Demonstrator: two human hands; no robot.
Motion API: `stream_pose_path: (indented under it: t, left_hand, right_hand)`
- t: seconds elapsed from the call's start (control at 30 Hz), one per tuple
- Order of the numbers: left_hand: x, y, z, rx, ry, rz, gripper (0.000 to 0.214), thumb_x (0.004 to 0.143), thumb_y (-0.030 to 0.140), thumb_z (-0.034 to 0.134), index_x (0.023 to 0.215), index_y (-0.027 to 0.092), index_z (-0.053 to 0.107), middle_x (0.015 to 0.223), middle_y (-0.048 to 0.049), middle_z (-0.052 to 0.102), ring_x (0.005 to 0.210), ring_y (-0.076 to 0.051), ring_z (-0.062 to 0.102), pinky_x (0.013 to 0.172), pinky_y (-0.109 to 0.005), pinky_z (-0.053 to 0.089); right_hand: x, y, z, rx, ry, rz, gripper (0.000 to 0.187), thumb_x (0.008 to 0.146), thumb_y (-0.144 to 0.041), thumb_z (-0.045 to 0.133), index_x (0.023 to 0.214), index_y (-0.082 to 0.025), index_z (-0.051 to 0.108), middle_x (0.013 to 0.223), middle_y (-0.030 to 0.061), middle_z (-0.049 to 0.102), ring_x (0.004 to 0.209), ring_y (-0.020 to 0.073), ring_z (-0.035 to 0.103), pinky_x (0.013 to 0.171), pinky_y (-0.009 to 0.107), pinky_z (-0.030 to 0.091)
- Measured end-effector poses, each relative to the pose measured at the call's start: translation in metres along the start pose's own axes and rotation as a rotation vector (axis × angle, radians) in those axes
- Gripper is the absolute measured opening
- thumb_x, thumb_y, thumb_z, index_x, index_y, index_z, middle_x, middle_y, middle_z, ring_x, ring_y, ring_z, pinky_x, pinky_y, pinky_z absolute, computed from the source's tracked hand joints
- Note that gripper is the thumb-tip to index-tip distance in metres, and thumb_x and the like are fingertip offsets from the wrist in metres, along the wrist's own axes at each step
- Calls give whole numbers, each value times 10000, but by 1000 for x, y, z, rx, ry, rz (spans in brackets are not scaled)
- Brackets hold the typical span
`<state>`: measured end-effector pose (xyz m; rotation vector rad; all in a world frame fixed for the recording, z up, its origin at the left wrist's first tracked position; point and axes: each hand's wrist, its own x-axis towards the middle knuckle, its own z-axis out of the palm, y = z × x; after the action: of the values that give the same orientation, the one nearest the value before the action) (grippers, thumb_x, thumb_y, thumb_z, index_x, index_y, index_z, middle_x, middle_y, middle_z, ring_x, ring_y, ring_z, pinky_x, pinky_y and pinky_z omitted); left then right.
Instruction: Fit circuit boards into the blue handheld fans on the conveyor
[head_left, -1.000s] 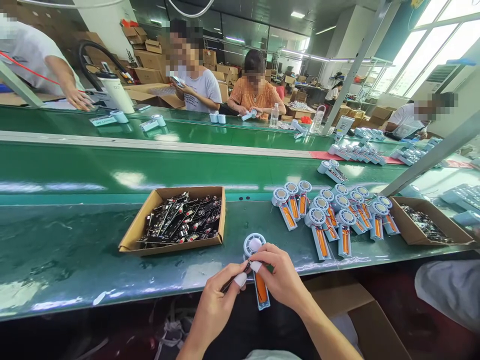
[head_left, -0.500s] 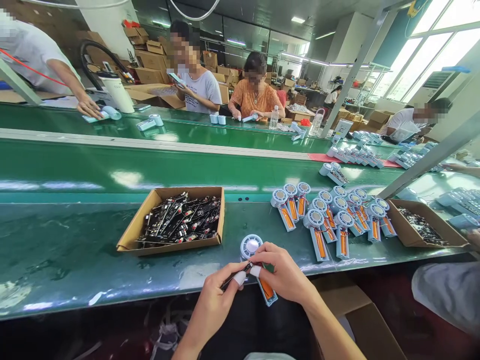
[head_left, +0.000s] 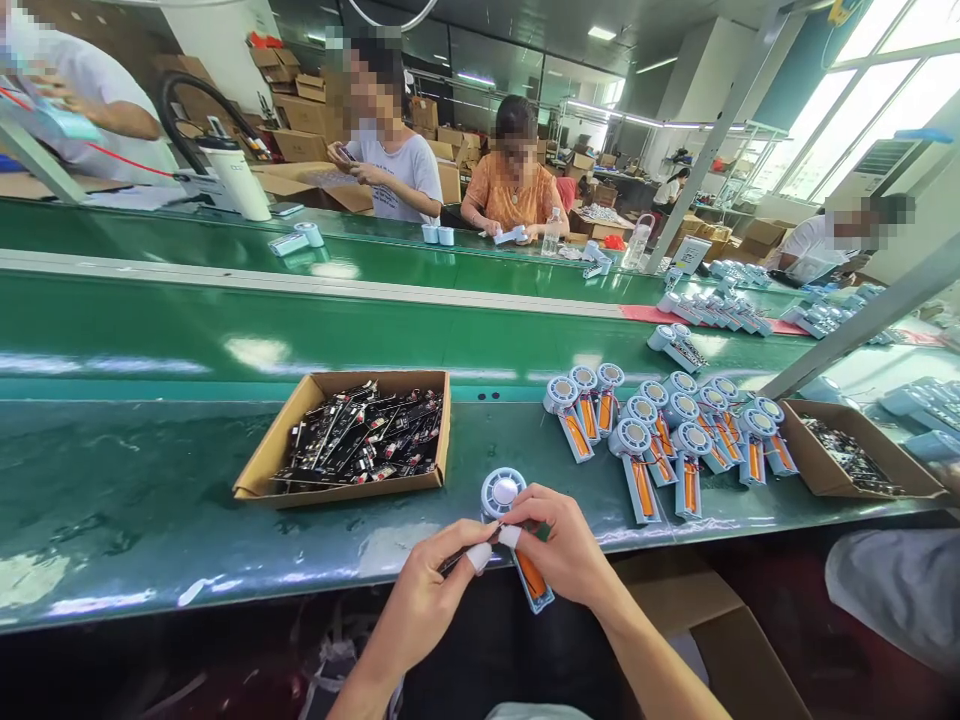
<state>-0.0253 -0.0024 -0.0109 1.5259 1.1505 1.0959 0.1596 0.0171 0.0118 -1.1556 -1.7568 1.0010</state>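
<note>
Left hand (head_left: 431,592) pinching black circuit board (head_left: 496,534) | right hand (head_left: 561,545) pinching its end | open handheld-fan body (head_left: 504,492) beneath, handle past bench (head_left: 187,480) edge

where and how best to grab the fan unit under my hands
Likely the lower handle end of the fan unit, pinched across its side walls from the near side: it juts past the edge of the table, and its open face exposes the orange part.
</note>
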Motion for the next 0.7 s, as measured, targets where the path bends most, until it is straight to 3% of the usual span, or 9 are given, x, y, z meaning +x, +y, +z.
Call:
stream_pose_path:
  t: [0.1,0.23,0.3,0.37,0.5,0.6,0.7]
  left_hand:
    - [1,-2,1,-25,5,-20,218,855,319,620,943,228,799,971,-55,788,775,-188,703,719,-269,591]
    - [0,3,7,-47,42,-127,242,847,345,617,996,220,760,981,-60,793,735,-193,711,708,-294,610]
    - [-5,10,11,-29,60,-152,274,857,362,597,1031,216,751,973,-66,795,705,-196,714,720,-315,618]
    - [-13,16,13,5,65,-139,308,877,376,566,1071,227,753,1026,-77,796,808,-228,742,796,-341,616]
    - [-27,16,12,65,80,-144,356,919,356,490,1157,280,744,1195,-61,765,1098,-262,709,964,-370,560]
    - [-24,4,16,8,71,-213,332,847,372,585,1094,211,738,1086,-100,786,952,-265,744,823,-349,604]
    - [-15,-5,28,-96,-6,-277,304,776,347,652,1012,167,715,940,-84,788,786,-229,731,682,-300,589]
  right_hand:
    - [1,1,-2,-16,18,-22,121,868,-161,692,874,-228,792,881,26,682,811,159,646,716,258,487]
    - [-2,-6,-14,-15,-20,-18,158,928,-284,653,1003,-231,781,998,54,663,909,183,643,824,294,507]
    - [-8,-11,-18,-32,16,35,263,994,-342,545,1058,-217,768,938,56,671,865,184,635,795,299,508]
    - [-15,-15,-17,-32,-3,120,321,1018,-368,486,1102,-205,750,826,34,668,770,170,614,724,282,504]
    - [-25,-11,-7,104,-69,297,301,924,-376,616,1144,-193,707,700,-14,614,598,128,537,567,227,465]
    - [-24,-4,-2,282,-28,347,254,866,-355,641,1049,-189,702,718,-12,608,588,120,522,536,214,450]
    - [-24,-7,1,401,-44,288,196,867,-341,621,966,-189,695,757,-6,617,647,120,542,597,216,460]
